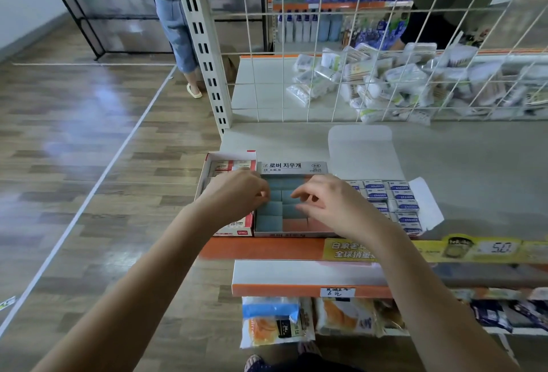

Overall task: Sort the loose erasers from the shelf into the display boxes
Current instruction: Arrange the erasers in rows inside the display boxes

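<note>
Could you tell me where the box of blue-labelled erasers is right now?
In the head view it sits on the shelf, right of the grey-and-orange eraser box, beside the right hand.

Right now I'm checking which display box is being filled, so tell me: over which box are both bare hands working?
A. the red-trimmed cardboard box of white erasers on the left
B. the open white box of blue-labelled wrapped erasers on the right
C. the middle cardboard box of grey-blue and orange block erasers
C: the left hand and right hand meet over the middle cardboard box, above its grey-blue and orange block erasers.
</note>
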